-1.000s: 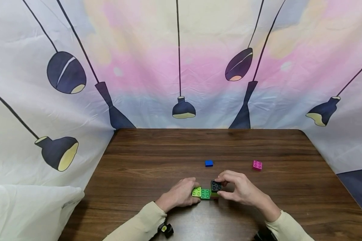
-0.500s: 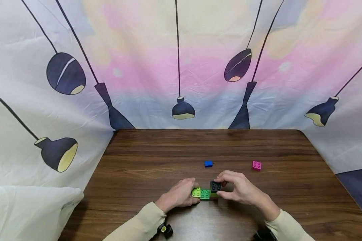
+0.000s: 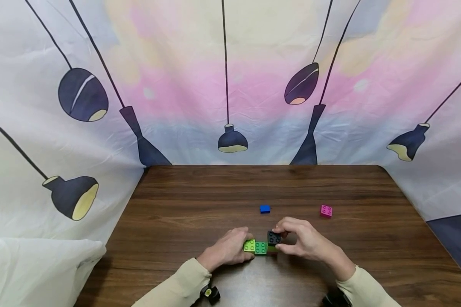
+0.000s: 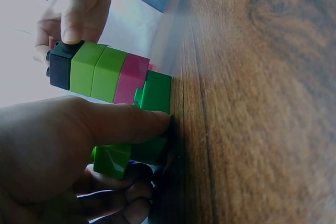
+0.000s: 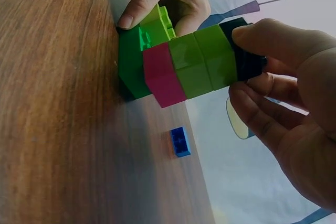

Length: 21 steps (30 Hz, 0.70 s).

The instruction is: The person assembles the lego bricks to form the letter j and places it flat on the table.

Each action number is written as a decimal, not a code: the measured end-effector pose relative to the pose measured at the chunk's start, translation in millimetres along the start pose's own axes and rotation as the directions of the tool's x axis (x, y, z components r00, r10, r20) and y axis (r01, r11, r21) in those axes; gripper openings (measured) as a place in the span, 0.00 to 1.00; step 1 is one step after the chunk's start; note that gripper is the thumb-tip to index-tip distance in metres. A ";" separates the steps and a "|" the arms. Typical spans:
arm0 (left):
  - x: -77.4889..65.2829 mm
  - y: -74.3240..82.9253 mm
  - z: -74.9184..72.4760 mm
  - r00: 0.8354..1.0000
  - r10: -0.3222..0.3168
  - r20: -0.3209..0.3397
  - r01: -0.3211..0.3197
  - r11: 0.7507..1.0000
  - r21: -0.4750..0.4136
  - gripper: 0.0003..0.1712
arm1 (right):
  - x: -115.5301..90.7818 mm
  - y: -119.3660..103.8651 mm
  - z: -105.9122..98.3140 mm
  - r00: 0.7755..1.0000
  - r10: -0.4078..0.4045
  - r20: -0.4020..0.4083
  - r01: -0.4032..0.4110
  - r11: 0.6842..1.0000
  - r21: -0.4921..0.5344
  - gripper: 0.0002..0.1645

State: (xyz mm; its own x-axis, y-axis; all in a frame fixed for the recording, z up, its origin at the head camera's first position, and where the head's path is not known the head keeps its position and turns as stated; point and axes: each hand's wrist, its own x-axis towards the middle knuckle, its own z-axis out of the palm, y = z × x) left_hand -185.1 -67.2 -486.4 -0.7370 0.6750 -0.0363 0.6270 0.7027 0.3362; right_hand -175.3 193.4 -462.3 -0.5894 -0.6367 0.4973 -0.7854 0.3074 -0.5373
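Observation:
A long green toy brick [image 3: 260,248] lies on the table as a base, with a lime brick [image 3: 249,245] on its left end. On its right end rises a stack: a magenta brick [image 5: 164,74] lowest, two lime bricks [image 4: 86,69] above, a black brick [image 3: 274,237] at the top. My left hand [image 3: 230,247] grips the base's left end, thumb along its near side. The right hand [image 3: 305,241] pinches the black brick between thumb and fingers. In the right wrist view the stack leans slightly and overhangs the base's end.
Farther back on the wooden table [image 3: 176,204] lie a small blue brick [image 3: 265,209], its hollow side showing in the right wrist view [image 5: 180,141], and a pink brick [image 3: 326,210] to its right. A printed cloth [image 3: 184,85] hangs behind the table.

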 end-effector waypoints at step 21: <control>-0.2 0.5 -0.9 1.000 -0.018 0.011 0.018 1.000 -0.008 0.24 | 1.0 0.6 1.7 1.000 0.012 0.009 -0.012 1.000 -0.010 0.18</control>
State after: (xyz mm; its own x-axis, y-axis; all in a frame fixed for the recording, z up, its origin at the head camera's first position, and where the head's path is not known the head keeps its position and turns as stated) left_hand -184.8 -67.2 -485.3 -0.7454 0.6646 -0.0529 0.6113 0.7130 0.3433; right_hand -176.1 191.8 -463.2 -0.5971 -0.6395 0.4843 -0.7800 0.3219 -0.5366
